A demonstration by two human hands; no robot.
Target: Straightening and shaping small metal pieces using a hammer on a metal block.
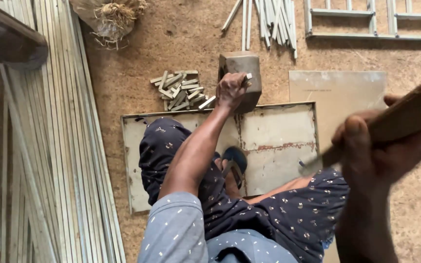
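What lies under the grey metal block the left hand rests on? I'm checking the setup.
The grey metal block stands partly on a rusty white metal sheet and sandy floor. The left hand covers its front face.

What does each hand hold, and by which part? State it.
Left hand holds a short pale stick by its lower end on the block. Right hand grips a wooden-handled tool around its handle.

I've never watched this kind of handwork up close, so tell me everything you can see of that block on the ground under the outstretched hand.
The block is a squat, boxy lump, grey-brown and dull, looking like wood or stone; which one cannot be told. Its top face is flat, with rounded, worn corners. It stands upright on the sandy ground at the far edge of a rusty pale metal sheet. The left hand rests over its near side, holding a short pale stick against it. A pile of similar cut sticks lies just left of it.
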